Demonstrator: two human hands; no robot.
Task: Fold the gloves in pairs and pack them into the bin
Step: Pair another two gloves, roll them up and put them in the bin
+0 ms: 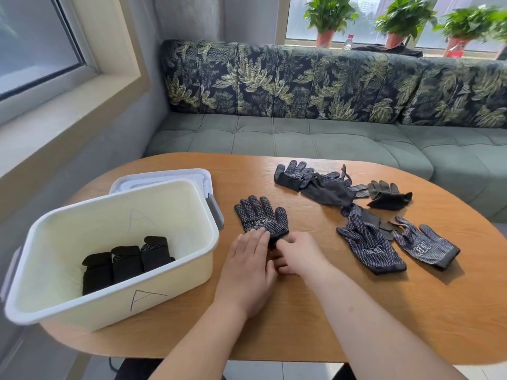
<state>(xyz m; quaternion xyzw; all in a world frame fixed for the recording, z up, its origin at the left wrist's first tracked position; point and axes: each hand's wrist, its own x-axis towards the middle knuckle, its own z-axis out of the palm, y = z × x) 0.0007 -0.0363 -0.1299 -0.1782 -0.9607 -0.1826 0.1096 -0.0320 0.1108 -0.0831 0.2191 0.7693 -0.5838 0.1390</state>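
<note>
A dark dotted glove pair [260, 215] lies flat in the middle of the table, fingers pointing away. My left hand [248, 267] rests flat on its cuff with straight fingers. My right hand [297, 253] pinches the cuff's right corner with curled fingers. The cream bin [175, 272] stands at the left and holds three folded glove bundles [126, 263] side by side. Several loose gloves lie to the right: two flat dotted gloves [370, 242] [428, 245] and a crumpled heap [323, 185] farther back.
The bin's white lid [170, 176] lies behind the bin. A small black glove [386, 194] sits at the back right of the wooden table [301, 325]. A green sofa [301, 138] runs behind the table; potted plants [329, 17] stand on the sill.
</note>
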